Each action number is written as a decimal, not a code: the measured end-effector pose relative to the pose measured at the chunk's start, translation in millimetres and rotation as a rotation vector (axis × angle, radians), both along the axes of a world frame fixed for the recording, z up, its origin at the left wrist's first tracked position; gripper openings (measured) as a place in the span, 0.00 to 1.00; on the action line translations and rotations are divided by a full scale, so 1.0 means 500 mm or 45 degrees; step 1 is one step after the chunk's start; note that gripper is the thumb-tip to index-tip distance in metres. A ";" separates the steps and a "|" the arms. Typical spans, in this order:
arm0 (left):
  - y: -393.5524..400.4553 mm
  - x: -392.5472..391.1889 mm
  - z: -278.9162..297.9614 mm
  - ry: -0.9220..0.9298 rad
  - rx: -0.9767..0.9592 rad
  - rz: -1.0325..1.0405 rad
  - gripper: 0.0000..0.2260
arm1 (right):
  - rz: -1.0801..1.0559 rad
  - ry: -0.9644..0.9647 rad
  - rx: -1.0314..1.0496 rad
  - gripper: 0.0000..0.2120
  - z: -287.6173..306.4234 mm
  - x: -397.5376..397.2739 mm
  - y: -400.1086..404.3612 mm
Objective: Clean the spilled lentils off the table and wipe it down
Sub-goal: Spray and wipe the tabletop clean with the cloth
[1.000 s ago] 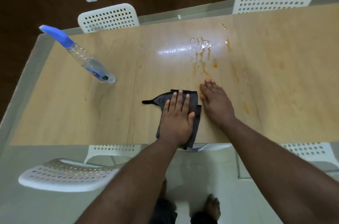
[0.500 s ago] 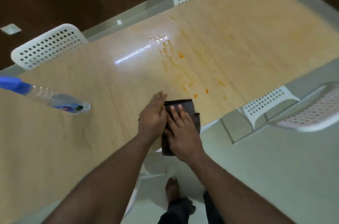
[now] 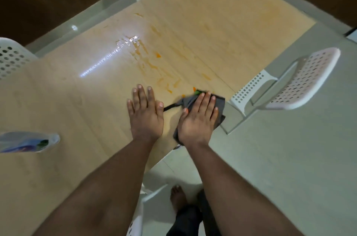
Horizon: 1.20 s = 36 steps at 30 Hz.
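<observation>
A single head-worn camera is looking steeply down and forward from above the near edge of the table [image 3: 58, 168]; there is only this one view, so nothing is being shared with a second; the wide lens is bending the table's edges and making the top run diagonally from lower left to upper right; the camera is sitting close to the table, with both forearms reaching in from the bottom of the frame; beyond the table's far edge a dark floor is showing; below its near edge the person's bare foot [image 3: 178, 198] is showing.
</observation>
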<state>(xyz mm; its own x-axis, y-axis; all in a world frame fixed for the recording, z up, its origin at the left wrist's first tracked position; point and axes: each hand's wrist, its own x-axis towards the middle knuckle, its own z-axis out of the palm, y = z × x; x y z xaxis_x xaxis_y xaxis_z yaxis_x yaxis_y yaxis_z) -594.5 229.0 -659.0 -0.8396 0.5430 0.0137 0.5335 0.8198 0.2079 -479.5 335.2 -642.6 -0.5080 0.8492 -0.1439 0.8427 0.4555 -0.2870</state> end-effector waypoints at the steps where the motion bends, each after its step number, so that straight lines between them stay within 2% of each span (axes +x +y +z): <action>1: 0.004 0.001 -0.006 -0.003 -0.023 -0.002 0.31 | -0.044 -0.024 0.006 0.36 -0.007 -0.010 0.021; 5: -0.005 0.008 -0.012 0.007 -0.022 0.007 0.31 | -0.098 -0.021 -0.012 0.36 0.002 -0.011 -0.030; 8: 0.001 0.003 -0.004 0.001 -0.026 0.042 0.31 | 0.016 0.001 -0.043 0.37 0.015 0.011 -0.143; 10: 0.006 0.006 -0.003 0.009 -0.027 0.052 0.32 | 0.079 -0.020 -0.057 0.37 0.012 0.021 -0.163; 12: 0.007 0.005 -0.003 0.013 -0.002 0.036 0.32 | 0.067 -0.041 -0.037 0.37 0.007 0.016 -0.116; 14: 0.006 0.007 -0.003 0.029 0.020 0.029 0.32 | -0.037 -0.058 0.045 0.36 -0.001 -0.003 -0.025; 17: 0.010 0.013 -0.008 0.029 0.007 0.059 0.33 | -0.201 -0.115 0.031 0.36 -0.008 -0.034 0.108; 19: 0.012 0.008 -0.013 0.038 -0.010 0.060 0.33 | -0.236 -0.115 0.030 0.36 -0.011 -0.052 0.126; 23: 0.010 0.005 -0.012 0.067 -0.030 0.044 0.33 | -0.158 -0.059 0.018 0.36 0.008 -0.035 0.002; 27: 0.065 0.008 0.010 -0.013 0.057 0.203 0.37 | 0.034 -0.072 -0.029 0.37 0.011 -0.002 -0.072; 30: 0.131 -0.018 0.028 -0.035 0.135 0.171 0.40 | -0.017 -0.076 -0.001 0.36 0.005 -0.004 0.006; 33: 0.155 -0.043 0.011 0.005 0.165 0.165 0.36 | -0.152 -0.086 0.035 0.36 0.002 -0.030 0.143; 36: 0.161 -0.038 -0.008 0.021 0.170 0.130 0.33 | -0.129 -0.100 0.051 0.35 -0.009 -0.046 0.219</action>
